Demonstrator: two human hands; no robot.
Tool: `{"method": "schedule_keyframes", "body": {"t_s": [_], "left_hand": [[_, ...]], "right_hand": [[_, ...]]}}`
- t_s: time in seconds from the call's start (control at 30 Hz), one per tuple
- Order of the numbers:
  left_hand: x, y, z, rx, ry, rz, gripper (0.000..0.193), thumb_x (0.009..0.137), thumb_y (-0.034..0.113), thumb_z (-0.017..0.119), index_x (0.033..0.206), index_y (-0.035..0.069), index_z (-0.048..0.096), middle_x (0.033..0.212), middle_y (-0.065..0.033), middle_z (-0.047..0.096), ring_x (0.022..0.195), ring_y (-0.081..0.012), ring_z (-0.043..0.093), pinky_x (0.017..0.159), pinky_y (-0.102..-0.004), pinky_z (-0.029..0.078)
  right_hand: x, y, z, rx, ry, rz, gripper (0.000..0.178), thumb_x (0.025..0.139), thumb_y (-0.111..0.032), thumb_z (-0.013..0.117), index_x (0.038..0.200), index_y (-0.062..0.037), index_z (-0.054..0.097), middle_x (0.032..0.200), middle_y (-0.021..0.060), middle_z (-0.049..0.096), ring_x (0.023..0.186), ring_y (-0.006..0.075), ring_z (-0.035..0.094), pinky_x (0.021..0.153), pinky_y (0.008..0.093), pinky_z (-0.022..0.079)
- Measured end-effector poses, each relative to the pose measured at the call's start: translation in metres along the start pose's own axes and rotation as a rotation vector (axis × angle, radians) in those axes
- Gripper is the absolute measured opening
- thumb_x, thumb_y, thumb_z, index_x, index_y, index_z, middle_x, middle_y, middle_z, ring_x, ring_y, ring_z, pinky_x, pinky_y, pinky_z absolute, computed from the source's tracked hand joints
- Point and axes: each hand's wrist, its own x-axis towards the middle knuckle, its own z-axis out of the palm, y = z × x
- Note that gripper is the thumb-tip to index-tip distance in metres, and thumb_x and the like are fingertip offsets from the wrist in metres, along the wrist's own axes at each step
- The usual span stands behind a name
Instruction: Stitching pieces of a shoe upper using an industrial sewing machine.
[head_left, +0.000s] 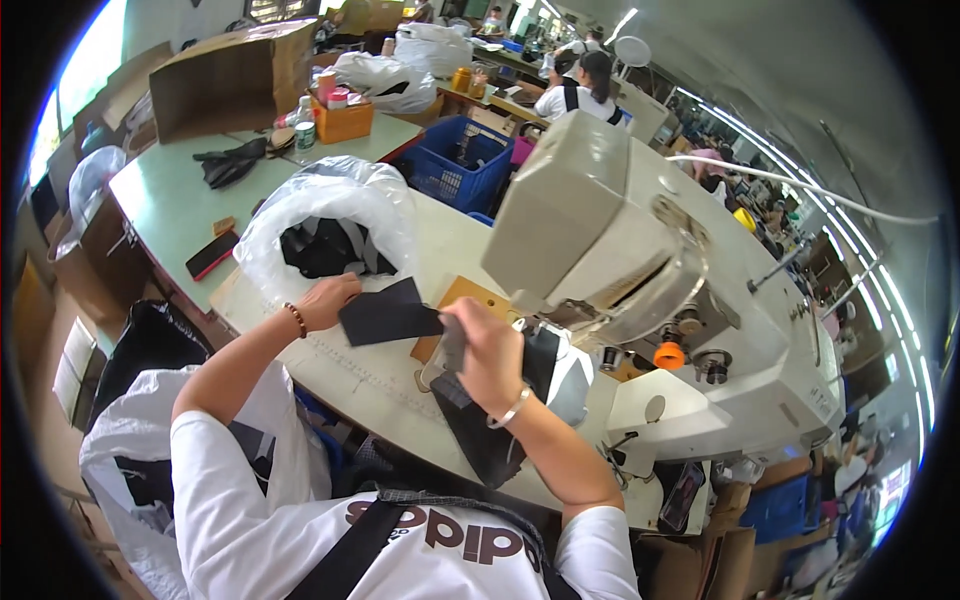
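Note:
A flat dark piece of fabric (385,313) stretches between my two hands above the sewing table. My left hand (328,300) has its fingers closed at the left edge of the piece, beside the white plastic bag (375,190) of black pieces. Closed in a fist, my right hand (485,352) grips the piece's right end, and a grey strip shows below its fingers. Under my right wrist more black material (475,425) hangs over the table's front edge. A large off-white sewing machine (560,215) stands just right of my right hand.
Beyond the table are a blue crate (455,165), a green-topped table (165,185) with a cardboard box (235,85), and an orange box (342,122). An open white bag (110,425) sits at my left. A phone (683,497) lies right. Other people (590,95) work farther back.

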Motion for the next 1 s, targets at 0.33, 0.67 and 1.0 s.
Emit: {"method": "schedule_keyframes", "body": {"t_s": [0.33, 0.67, 1.0], "left_hand": [[0.027, 0.089, -0.07, 0.19, 0.183, -0.067, 0.028, 0.093, 0.017, 0.074, 0.119, 0.01, 0.072, 0.118, -0.0086, 0.074, 0.093, -0.03, 0.073, 0.078, -0.0414, 0.059], [0.039, 0.179, -0.042, 0.26, 0.741, 0.817, 0.049, 0.081, 0.016, 0.076, 0.13, 0.019, 0.074, 0.115, -0.0014, 0.063, 0.104, -0.0179, 0.063, 0.081, -0.0313, 0.057], [0.057, 0.209, -0.023, 0.21, 0.752, 0.757, 0.042, 0.074, 0.009, 0.08, 0.116, 0.008, 0.081, 0.099, 0.0002, 0.063, 0.08, -0.0126, 0.059, 0.062, -0.0252, 0.055]], "right_hand": [[-0.025, 0.006, -0.054, 0.393, -0.263, 0.482, 0.04, 0.102, -0.021, 0.072, 0.075, 0.0037, 0.057, 0.06, 0.0004, 0.045, 0.058, 0.0079, 0.037, 0.052, 0.0309, 0.037], [-0.047, -0.003, -0.072, 0.894, -0.448, 0.794, 0.044, 0.108, -0.025, 0.065, 0.07, -0.0057, 0.054, 0.061, -0.0028, 0.054, 0.049, 0.0045, 0.045, 0.045, 0.0234, 0.034], [-0.077, -0.015, -0.076, -0.012, 0.039, 0.211, 0.013, 0.096, -0.018, 0.075, 0.096, -0.0058, 0.069, 0.085, 0.0118, 0.064, 0.073, 0.0283, 0.061, 0.064, 0.0386, 0.048]]}}
